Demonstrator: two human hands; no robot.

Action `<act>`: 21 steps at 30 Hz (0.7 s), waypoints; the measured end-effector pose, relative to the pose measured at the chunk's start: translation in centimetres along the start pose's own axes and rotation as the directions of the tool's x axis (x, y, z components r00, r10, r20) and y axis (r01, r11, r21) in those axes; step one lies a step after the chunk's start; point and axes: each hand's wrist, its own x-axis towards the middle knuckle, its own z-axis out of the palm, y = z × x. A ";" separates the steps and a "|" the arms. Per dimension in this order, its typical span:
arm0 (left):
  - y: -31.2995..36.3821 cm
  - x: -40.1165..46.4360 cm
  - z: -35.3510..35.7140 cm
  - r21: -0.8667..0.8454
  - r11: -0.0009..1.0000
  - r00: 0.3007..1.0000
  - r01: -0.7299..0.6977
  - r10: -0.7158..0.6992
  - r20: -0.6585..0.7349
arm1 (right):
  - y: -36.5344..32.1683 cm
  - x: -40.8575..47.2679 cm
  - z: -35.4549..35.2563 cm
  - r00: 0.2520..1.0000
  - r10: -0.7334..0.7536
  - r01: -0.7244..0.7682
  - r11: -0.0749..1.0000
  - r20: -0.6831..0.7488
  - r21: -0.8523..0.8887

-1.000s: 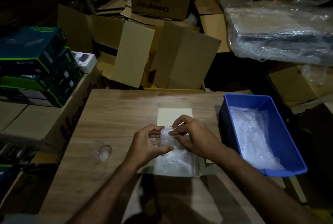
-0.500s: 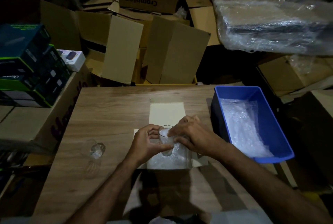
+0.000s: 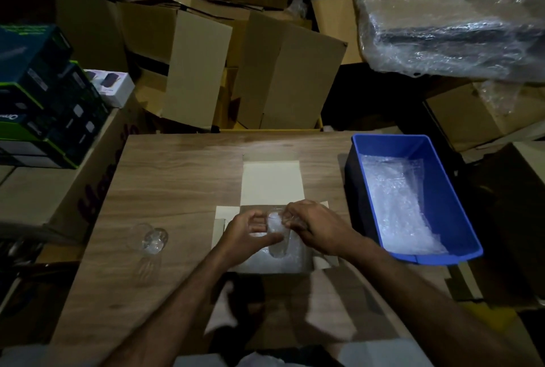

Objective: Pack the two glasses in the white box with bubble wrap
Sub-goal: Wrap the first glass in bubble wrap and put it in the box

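My left hand (image 3: pixel 246 232) and right hand (image 3: pixel 317 226) both grip a clear cylindrical glass (image 3: pixel 277 235) over crinkly bubble wrap (image 3: pixel 265 263) lining the white box (image 3: pixel 269 181).

Desk (image 3: pixel 182 178) pale woodgrain; box (image 3: pixel 269 181) white; bin (image 3: pixel 460 237) blue; glasses (image 3: pixel 152 238) clear; cartons (image 3: pixel 283 77) brown.

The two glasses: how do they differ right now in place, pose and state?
The glass in hand is over the open white box, gripped by the left hand and right hand; the other glass sits untouched on the table, left of the box. The held glass has bubble wrap stuffed inside; the other looks empty. Both are clear.
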 end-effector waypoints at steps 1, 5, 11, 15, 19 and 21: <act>-0.3 -0.1 -0.2 0.174 0.984 0.998 -0.049 0.054 -0.028 | 0.4 0.2 0.2 0.999 0.046 -0.045 0.999 0.017 -0.009; -2.6 -0.2 -0.5 0.730 0.617 0.935 -0.294 0.344 0.086 | 1.8 1.0 1.9 0.966 0.237 -0.231 0.970 0.099 -0.070; -4.2 0.6 -0.1 0.910 0.343 0.969 -0.233 0.163 0.187 | 2.5 2.6 3.9 0.932 0.293 -0.223 0.928 0.214 -0.299; -4.5 0.7 0.1 0.936 0.292 0.976 -0.197 0.149 0.159 | 2.7 3.3 5.5 0.954 0.275 -0.216 0.906 0.118 -0.364; -4.8 0.7 0.5 0.955 0.260 0.984 -0.141 0.143 0.106 | 2.9 2.8 7.7 0.961 0.257 -0.186 0.872 0.101 -0.453; -5.0 0.7 0.6 0.957 0.260 0.987 -0.126 0.132 0.094 | 3.1 2.2 8.8 0.962 0.263 -0.201 0.868 0.076 -0.454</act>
